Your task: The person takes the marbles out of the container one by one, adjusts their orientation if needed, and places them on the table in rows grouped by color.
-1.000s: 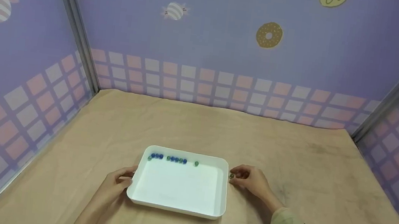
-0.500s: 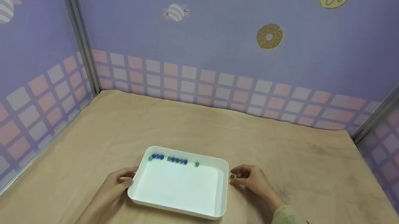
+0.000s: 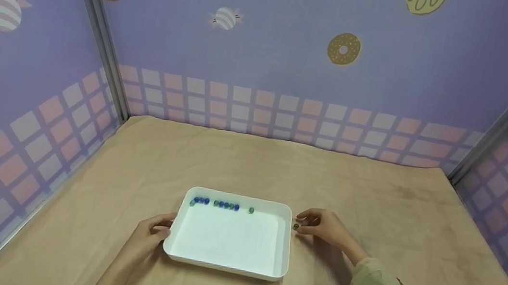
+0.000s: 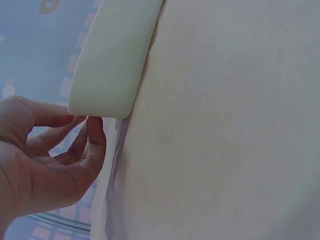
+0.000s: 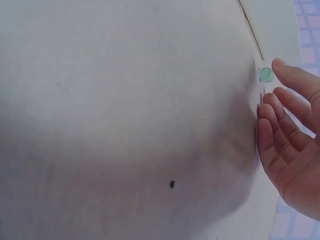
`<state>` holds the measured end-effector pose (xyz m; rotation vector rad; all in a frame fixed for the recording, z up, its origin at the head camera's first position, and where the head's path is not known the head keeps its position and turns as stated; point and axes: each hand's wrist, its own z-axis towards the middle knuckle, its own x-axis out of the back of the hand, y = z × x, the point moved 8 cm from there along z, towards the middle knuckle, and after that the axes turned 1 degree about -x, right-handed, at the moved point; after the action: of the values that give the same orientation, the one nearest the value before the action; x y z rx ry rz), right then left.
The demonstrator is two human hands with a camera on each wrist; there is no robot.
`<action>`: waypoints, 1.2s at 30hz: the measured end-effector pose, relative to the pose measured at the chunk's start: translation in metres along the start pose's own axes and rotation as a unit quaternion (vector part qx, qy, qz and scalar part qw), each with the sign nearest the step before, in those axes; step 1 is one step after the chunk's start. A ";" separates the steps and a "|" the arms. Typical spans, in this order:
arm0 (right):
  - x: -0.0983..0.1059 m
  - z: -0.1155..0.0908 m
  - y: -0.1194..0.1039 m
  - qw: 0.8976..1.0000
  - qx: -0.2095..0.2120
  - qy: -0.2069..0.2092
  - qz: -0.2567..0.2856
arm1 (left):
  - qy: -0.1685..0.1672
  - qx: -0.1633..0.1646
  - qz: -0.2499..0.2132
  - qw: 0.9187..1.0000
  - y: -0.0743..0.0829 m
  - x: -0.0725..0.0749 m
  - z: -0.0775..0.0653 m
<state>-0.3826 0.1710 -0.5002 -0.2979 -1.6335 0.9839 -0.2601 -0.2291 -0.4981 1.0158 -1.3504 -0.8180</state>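
A white rectangular tray (image 3: pixel 228 236) sits on the cloth-covered table, with several blue marbles (image 3: pixel 202 200) and green marbles (image 3: pixel 251 210) along its far side. My left hand (image 3: pixel 151 231) holds the tray's left side, its curled fingers and thumb against the wall; the left wrist view shows this hand (image 4: pixel 55 155) at the tray's end wall (image 4: pixel 107 65). Just outside the right wall, a greenish marble (image 3: pixel 296 226) lies at my right fingertips. In the right wrist view, the marble (image 5: pixel 266 75) rests beside the thumb tip, and the right hand (image 5: pixel 295 135) has its fingers spread apart, not closed round it.
A tan cloth (image 3: pixel 251 161) covers the table. Purple walls with a pink and white check pattern (image 3: pixel 263 109) stand behind and at both sides, joined by grey corner posts (image 3: pixel 101 41). A small dark speck (image 5: pixel 172 184) shows on the cloth in the right wrist view.
My right hand has drawn back slightly to the right, and the marble shows more clearly at its fingertips. The whole head view has shifted a little. My left hand stays at the tray.
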 end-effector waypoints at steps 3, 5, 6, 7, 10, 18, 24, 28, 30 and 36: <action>0.002 0.000 0.000 1.000 -0.005 -0.001 -0.003 | 0.001 -0.001 -0.001 1.000 0.000 0.000 0.000; 0.004 0.000 -0.001 1.000 -0.002 0.002 -0.009 | 0.003 0.001 -0.004 1.000 -0.001 0.000 0.000; 0.005 0.000 -0.002 1.000 0.002 0.003 -0.013 | 0.005 0.001 -0.004 1.000 -0.001 0.000 0.000; 0.006 0.001 -0.003 1.000 0.005 0.003 -0.016 | 0.005 0.003 -0.003 1.000 -0.001 0.000 0.000; 0.010 0.002 -0.006 1.000 0.016 0.002 -0.025 | 0.007 0.010 -0.004 1.000 -0.002 0.000 0.000; 0.017 0.004 -0.016 1.000 0.018 -0.016 -0.018 | -0.005 -0.004 -0.010 1.000 -0.001 0.000 -0.001; 0.022 0.007 -0.020 0.999 0.023 -0.013 -0.028 | -0.004 -0.002 -0.002 1.000 0.000 0.000 0.001; 0.023 0.010 -0.025 0.999 0.029 -0.014 -0.028 | 0.000 0.002 0.001 1.000 -0.001 0.001 0.000; 0.023 0.011 -0.028 0.999 0.031 -0.017 -0.027 | 0.001 0.001 0.002 1.000 -0.002 0.001 0.001; 0.024 0.015 -0.038 0.999 0.034 -0.023 -0.030 | 0.000 0.001 -0.006 1.000 0.000 0.000 0.000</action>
<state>-0.3920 0.1567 -0.4561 -0.1805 -1.6370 1.0054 -0.2601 -0.2291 -0.4986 1.0260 -1.3462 -0.8245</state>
